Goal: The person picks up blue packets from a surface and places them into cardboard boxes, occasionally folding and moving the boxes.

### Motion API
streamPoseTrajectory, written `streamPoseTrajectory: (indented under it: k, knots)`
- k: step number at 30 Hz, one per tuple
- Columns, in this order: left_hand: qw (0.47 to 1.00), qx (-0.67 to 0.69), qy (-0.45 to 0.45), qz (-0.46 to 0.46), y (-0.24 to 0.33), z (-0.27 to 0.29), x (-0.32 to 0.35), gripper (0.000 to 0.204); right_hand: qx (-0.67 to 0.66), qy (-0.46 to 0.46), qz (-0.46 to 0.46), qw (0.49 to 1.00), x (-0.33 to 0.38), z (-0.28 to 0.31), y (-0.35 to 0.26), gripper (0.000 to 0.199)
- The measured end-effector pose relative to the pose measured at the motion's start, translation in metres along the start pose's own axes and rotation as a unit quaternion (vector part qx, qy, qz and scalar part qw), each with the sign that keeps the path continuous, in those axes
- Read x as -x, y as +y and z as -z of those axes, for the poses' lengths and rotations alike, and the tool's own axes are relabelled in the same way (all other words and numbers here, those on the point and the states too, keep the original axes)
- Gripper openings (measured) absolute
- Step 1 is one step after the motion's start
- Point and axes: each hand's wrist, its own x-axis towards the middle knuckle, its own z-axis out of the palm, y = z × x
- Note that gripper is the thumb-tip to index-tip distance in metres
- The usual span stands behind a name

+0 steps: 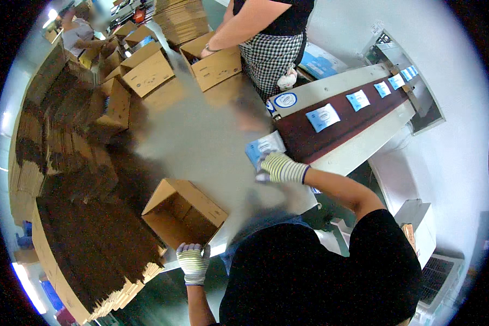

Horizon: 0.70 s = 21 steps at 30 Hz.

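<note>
My right hand (280,168), in a striped knit glove, rests on a stack of blue-and-white packets (263,145) at the near end of a dark red conveyor belt (309,136). My left hand (193,262), gloved the same way, grips the near edge of an open, empty cardboard box (182,212) tilted on the grey table (201,141). Several more blue packets (323,117) ride down the belt in a row.
Across the table a person in a checked apron (269,54) reaches into an open carton (212,65). More open cartons (144,68) stand at the far left. Stacks of flattened cardboard (87,239) fill the left side. Another person (79,32) works far back.
</note>
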Motion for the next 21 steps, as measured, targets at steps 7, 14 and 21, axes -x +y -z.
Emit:
streamPoseTrajectory:
  k: [7,14,21]
  knots:
    - [1.0,-0.017,0.001,-0.011,0.003,0.002,-0.012,0.021,0.081,-0.016,-0.155,0.985,-0.019,0.042,0.096,0.025]
    - [1.0,-0.004,-0.017,0.006,-0.005,-0.004,-0.012,0.021,0.029,-0.022,-0.173,0.984,-0.045,0.058,0.12,0.036]
    - [1.0,0.004,-0.013,-0.004,-0.021,-0.015,-0.005,0.022,0.035,-0.032,-0.127,0.991,-0.076,0.02,0.137,0.035]
